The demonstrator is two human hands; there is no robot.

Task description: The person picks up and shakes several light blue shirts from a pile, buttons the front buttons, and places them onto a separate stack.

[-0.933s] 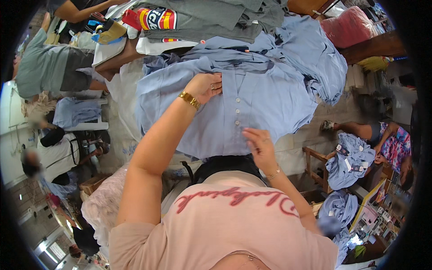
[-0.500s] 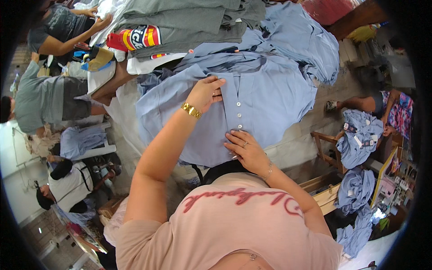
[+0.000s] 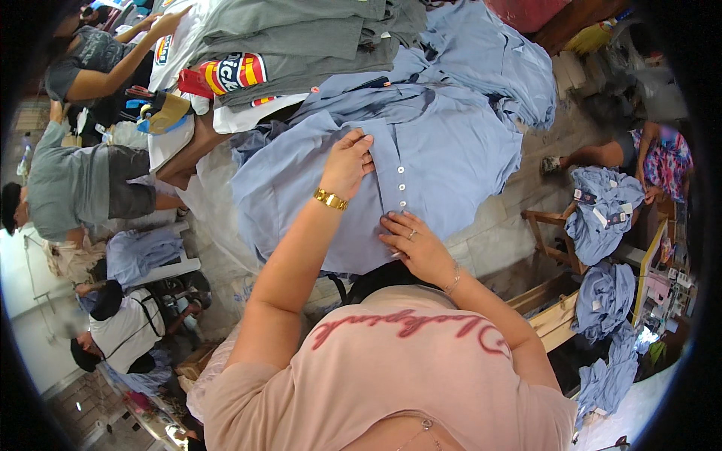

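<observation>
A light blue shirt [image 3: 451, 173] lies spread out before me, with a buttoned placket of white buttons running toward me. My left hand [image 3: 350, 167], with a gold watch at the wrist, is closed with curled fingers on the placket's edge near the neck opening. Lower down, my right hand [image 3: 420, 244] rests with its fingers stretched over the placket's lower end, just below the buttons. Its thumb shows at the near side, against the cloth. What lies beneath the left fingers is hidden.
Grey garments [image 3: 301, 45] are piled beyond the shirt, with more blue garments [image 3: 496, 68] at the far right. Beside the pile's left end is a tape dispenser [image 3: 164, 113]. Several people are around; blue clothes [image 3: 605, 214] lie on a wooden stand at the right.
Both hands stay at nearly the same places on the shirt. The placket now slants slightly more. The whole view has shifted a little, and a person at far left has stretched an arm out.
</observation>
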